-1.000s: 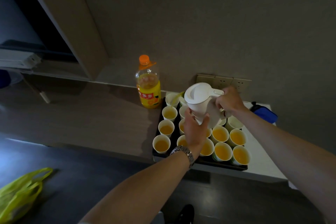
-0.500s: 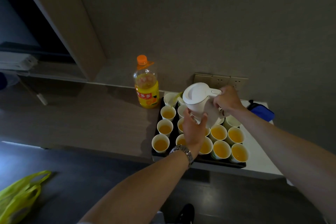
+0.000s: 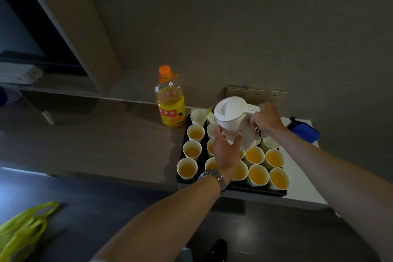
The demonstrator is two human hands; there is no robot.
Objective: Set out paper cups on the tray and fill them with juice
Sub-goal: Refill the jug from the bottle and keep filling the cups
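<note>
One jug (image 3: 230,119), one bottle (image 3: 170,100), one tray (image 3: 255,191).

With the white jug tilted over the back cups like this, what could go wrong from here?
1. The jug hides the cups beneath it, so the stream could miss or overfill one.
2. The left hand and wrist hang over full cups; a dip could tip one.
3. The juice bottle stands right beside the tray; a nudge might topple it.

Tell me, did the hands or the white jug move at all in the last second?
Hardly. The white jug stays tilted over the cups at the back of the tray, with the right hand still on its handle and the left hand still steadying it from below. The whole view slid slightly, which looks like head motion. The juice bottle and the filled paper cups stayed put.
</note>
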